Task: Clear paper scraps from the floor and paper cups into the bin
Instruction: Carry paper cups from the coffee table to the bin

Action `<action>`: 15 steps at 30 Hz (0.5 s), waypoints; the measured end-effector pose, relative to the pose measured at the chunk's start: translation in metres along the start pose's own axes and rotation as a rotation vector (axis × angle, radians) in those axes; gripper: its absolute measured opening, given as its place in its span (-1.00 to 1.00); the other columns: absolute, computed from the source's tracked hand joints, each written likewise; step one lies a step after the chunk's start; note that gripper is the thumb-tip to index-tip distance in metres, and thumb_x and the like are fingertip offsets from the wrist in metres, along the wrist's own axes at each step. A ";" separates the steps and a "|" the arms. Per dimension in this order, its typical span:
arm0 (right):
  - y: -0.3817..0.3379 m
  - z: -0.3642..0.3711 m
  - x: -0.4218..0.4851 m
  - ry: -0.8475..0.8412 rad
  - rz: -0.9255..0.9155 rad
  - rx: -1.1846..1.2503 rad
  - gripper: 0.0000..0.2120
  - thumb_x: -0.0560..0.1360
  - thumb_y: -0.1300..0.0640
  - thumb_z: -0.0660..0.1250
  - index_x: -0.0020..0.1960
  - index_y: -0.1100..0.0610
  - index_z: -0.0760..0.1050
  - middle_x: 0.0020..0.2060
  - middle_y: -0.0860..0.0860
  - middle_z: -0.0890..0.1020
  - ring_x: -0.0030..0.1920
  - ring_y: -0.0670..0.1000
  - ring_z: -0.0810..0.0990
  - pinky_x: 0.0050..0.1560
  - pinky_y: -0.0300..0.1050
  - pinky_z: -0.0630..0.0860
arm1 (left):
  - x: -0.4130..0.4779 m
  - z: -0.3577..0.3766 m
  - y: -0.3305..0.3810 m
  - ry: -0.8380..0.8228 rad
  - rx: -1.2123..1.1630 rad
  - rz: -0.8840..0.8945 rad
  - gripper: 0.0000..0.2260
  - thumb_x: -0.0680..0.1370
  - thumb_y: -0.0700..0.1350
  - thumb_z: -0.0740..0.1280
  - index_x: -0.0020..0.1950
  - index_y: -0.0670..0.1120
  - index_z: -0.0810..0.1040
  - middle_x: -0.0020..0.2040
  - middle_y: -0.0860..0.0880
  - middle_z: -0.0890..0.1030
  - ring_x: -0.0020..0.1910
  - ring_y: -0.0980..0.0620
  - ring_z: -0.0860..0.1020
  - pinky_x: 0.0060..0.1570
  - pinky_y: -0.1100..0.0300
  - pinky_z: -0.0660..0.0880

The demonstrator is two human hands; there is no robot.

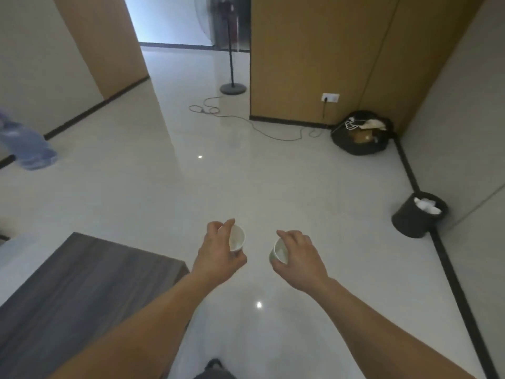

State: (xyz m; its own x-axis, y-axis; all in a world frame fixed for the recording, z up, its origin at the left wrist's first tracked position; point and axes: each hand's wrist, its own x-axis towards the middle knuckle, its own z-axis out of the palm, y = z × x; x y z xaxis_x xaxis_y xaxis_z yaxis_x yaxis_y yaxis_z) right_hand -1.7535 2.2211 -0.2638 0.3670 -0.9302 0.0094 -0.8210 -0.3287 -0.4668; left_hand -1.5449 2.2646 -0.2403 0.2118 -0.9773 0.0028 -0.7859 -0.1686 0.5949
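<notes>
My left hand (216, 250) grips a white paper cup (237, 237), its open mouth turned toward the right. My right hand (297, 255) holds a second white paper cup (279, 251) by its rim and side, mouth facing left. Both hands hover side by side over the glossy white floor, a short gap between them. A small black bin (412, 220) stands at the right by the wall, white paper lying inside it. It is well to the right of and beyond my right hand.
A dark wooden table (82, 291) fills the lower left. A black bag of rubbish (360, 143) sits in the far right corner below a wall socket (330, 97). Cables (262, 129) trail across the floor toward a fan stand (232, 88). Another person's leg (27, 143) shows at the left edge.
</notes>
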 end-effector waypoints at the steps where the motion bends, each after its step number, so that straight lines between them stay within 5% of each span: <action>1: 0.010 -0.005 0.004 0.007 0.023 -0.002 -0.35 0.48 -0.13 0.30 0.51 0.00 0.22 0.36 -0.01 0.35 0.33 0.07 0.31 0.34 -0.05 0.34 | 0.013 0.008 0.008 -0.014 0.019 0.029 -0.29 0.40 0.03 0.42 0.48 0.04 0.18 0.33 0.00 0.21 0.19 -0.07 0.44 0.15 0.08 0.46; 15: 0.194 -0.106 0.117 0.181 0.471 -0.088 -0.36 0.49 -0.09 0.30 0.51 0.00 0.21 0.38 -0.04 0.33 0.34 0.03 0.29 0.34 -0.09 0.31 | 0.260 0.148 0.174 -0.273 0.005 0.454 -0.31 0.40 0.05 0.40 0.47 0.01 0.21 0.33 0.01 0.26 0.21 -0.04 0.42 0.12 0.10 0.46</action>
State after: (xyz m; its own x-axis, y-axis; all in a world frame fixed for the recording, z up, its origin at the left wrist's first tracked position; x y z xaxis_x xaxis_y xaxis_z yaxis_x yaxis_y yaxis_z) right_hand -1.9161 2.0310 -0.2597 -0.1273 -0.9915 -0.0274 -0.9157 0.1281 -0.3810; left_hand -1.7126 1.9618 -0.2548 -0.3089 -0.9498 0.0492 -0.7661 0.2791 0.5790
